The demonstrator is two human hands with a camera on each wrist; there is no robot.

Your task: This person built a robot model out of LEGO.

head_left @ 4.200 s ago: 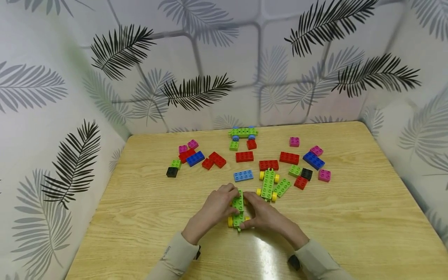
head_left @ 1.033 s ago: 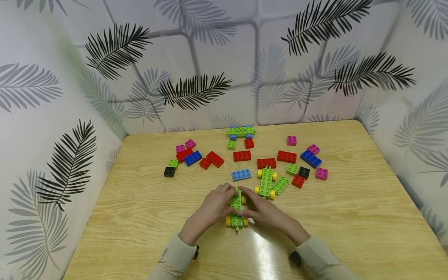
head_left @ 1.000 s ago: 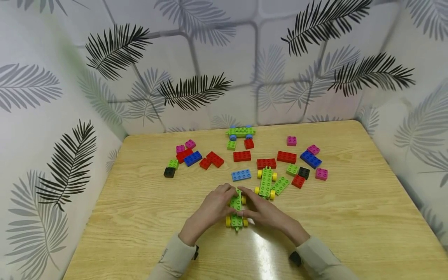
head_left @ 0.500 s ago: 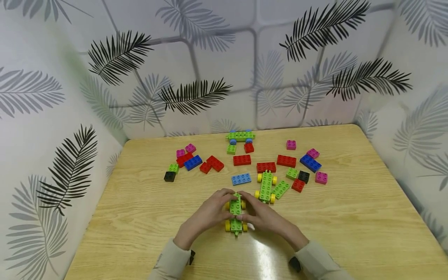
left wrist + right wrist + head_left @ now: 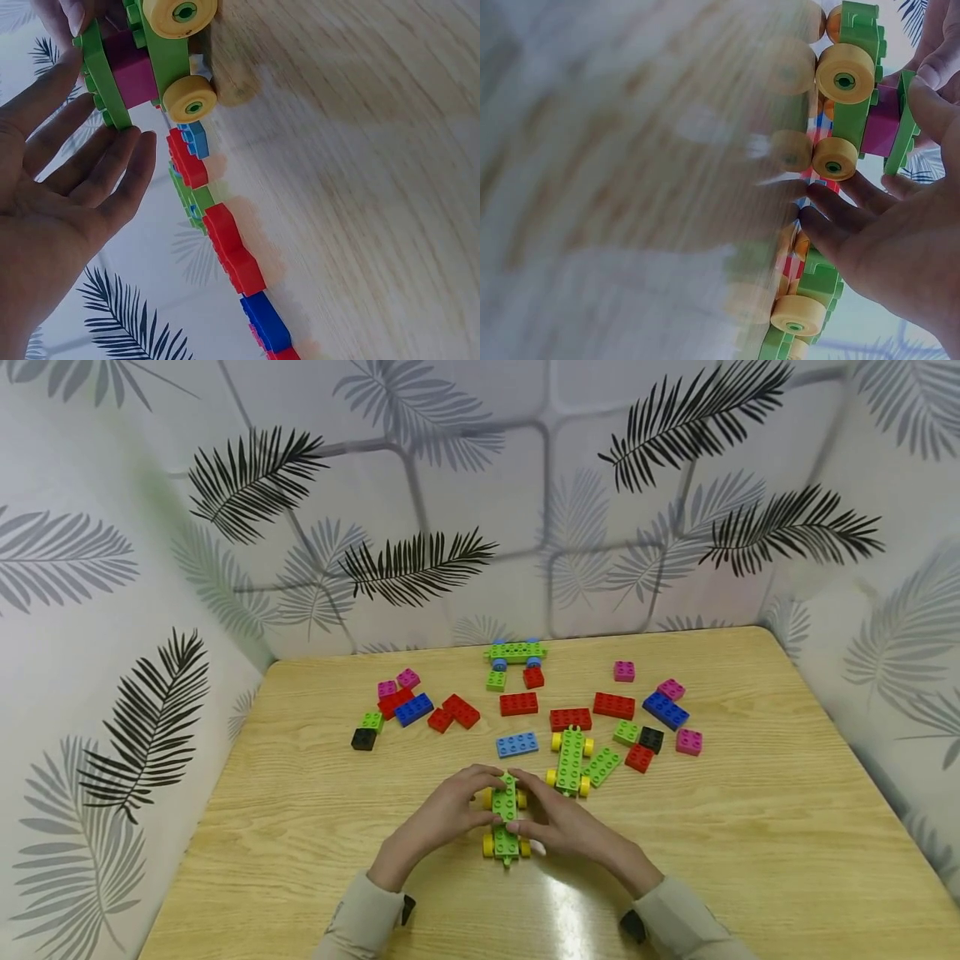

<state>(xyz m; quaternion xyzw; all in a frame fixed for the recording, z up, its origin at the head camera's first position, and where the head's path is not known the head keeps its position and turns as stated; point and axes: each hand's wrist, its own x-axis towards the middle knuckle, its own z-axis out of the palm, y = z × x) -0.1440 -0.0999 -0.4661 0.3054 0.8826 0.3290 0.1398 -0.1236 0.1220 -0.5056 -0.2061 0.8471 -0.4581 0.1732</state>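
Note:
A green toy block car [image 5: 506, 843] with yellow wheels stands on the table between both hands. In the left wrist view, a magenta brick [image 5: 133, 71] sits on its green wheeled base, with a thin green studded plate [image 5: 103, 79] on top. My left hand [image 5: 448, 806] holds the plate's edges from the left, thumb near one end and fingertips at the other. From the right, my right hand [image 5: 558, 818] pinches the same plate between thumb [image 5: 928, 84] and index finger; its remaining fingers spread down beside the wheels. The fingers hide parts of the plate in the head view.
A second green wheeled base [image 5: 570, 762] stands just right of the far end, beside a green plate [image 5: 603, 767]. Beyond lie a light blue plate [image 5: 517, 744] and several red bricks [image 5: 519, 703]. A blue-wheeled base [image 5: 516, 652] stands near the wall.
Since the oldest frame, the right thumb has moved from the car's near end up to the plate. In the last half second, the left hand has shifted slightly left, its fingers a little looser.

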